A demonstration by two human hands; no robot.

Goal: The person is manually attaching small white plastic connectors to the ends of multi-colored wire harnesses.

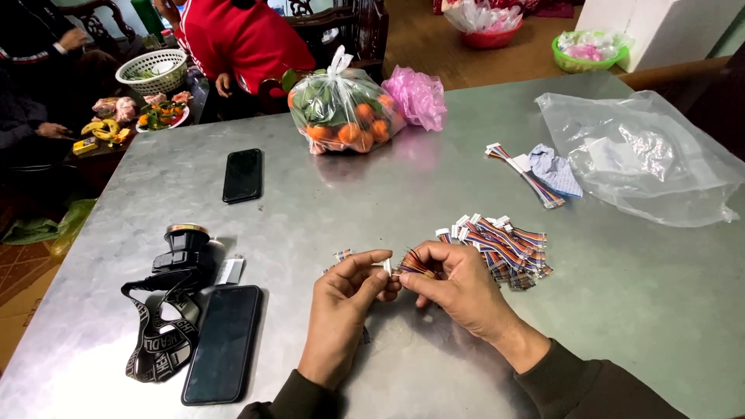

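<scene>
**Both hands pinching one small wire harness over a metal table**

Left hand [341,299] closed in a pinch, thumb and forefinger clamped on the white connector [386,266] at one end of a short multicoloured wire harness [415,265]. Right hand [458,287] likewise closed, fingertips gripping the fanned wire strands just beside that connector. Harness held low over the grey metal table [388,194], near its front edge, between the two hands.

Just right of the right hand, touching the table: a pile of similar harnesses [504,244], white plugs pointing left. Further back on the right, a small separate bundle of wires [524,172] beside a folded blue-white cloth [555,171], then a large clear plastic bag [644,155].

To the left: a headlamp with strap [174,299], a dark phone [223,341] lying face up beside it, a second phone [243,175] further back. At the far edge, a bag of oranges with leaves [341,109] and a pink bag [419,97]. Beyond the table, a person in red [240,35].
</scene>
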